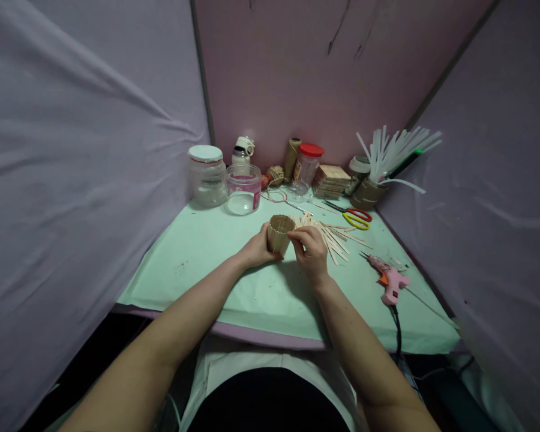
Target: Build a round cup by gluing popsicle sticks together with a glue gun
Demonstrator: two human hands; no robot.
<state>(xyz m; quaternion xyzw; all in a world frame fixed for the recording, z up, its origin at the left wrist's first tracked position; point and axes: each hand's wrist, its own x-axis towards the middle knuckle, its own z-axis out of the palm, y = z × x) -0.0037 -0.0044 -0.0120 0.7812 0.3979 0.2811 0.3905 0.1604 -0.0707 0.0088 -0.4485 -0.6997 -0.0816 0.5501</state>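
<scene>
My left hand (258, 248) is wrapped round the left side and base of a small brown cup (279, 239), which looks faced with upright wooden strips. The cup stands nearly upright, its open mouth facing me, and its rim is uneven. At the cup's right edge, my right hand (309, 251) has thumb and fingertips pinched together; anything between them is too small to make out. Loose flat wooden sticks (335, 240) lie fanned out just behind and to the right of that hand.
A pink hot glue gun (389, 279) lies at the right, its cord running off the front edge. Scissors (353, 216) lie behind the sticks. Along the back stand a lidded jar (207, 177), an open clear tub (243, 195), a red-lidded jar (308, 168) and a holder of glue sticks (369, 193).
</scene>
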